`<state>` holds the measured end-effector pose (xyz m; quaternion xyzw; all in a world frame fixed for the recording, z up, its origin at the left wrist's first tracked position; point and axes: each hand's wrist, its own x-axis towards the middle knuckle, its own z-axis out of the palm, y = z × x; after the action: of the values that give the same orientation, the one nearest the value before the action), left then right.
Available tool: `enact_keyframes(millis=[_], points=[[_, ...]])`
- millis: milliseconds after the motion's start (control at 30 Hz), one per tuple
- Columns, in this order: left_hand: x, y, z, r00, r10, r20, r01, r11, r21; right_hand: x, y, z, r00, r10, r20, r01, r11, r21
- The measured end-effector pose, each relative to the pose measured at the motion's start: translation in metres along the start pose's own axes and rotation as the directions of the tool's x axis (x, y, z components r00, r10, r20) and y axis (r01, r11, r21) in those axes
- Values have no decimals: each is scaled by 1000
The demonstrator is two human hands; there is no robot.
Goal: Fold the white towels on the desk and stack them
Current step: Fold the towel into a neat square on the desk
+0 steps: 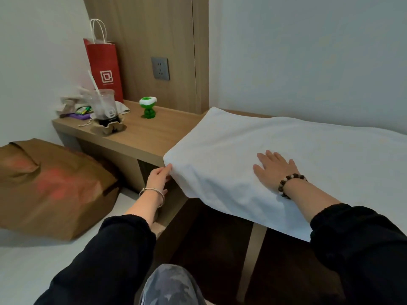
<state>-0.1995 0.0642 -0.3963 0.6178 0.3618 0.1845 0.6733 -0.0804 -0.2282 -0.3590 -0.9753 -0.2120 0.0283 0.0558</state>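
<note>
Towel (275,150) lay spread over desk (149,130), near edge drooping off front. Looked soft, light and limp to me; would sag if lifted mid-sheet, so corners seemed best hold. My left hand (157,177) pinched near-left corner; my right hand (274,170) pressed flat on cloth, fingers straight, gripping nothing. Hands well apart. Plastic cup (105,104) sat in cardboard carrier (110,127), straw inside, dark dregs at bottom. Red paper bag (104,67) upright behind, contents hidden. Brown paper bag (55,186) beside desk, contents unseen.
</note>
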Motion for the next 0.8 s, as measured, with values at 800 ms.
enact_keyframes(millis=[800], points=[[-166,31,229,534,54,844,-845,31,533,-61,149,-103,698,677,-233,-334,595,731]])
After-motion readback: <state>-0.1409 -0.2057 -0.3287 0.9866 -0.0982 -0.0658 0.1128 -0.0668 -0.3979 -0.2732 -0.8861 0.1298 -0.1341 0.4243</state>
